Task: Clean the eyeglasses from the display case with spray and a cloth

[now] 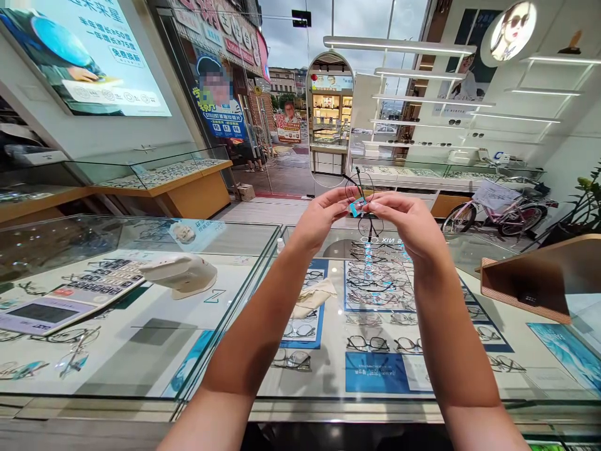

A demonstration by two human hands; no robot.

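Note:
A pair of thin dark-rimmed glasses (361,183) is held up over the glass counter, turned so that one round rim sits above the other. My left hand (322,216) pinches it from the left, fingertips near the middle of the frame. From the right, my right hand (404,219) grips it with thumb and forefinger. Between the fingertips shows a small turquoise tag or label (357,207); whether it is fixed to the glasses I cannot tell. A crumpled beige cloth (315,298) lies on the counter beyond my left forearm.
The glass display counter (328,404) holds rows of glasses (369,343). On its left stand a white handheld scanner (188,275) and a calculator (70,297). A small white bottle (280,245) is near the left forearm. A wooden-framed stand (526,282) sits right.

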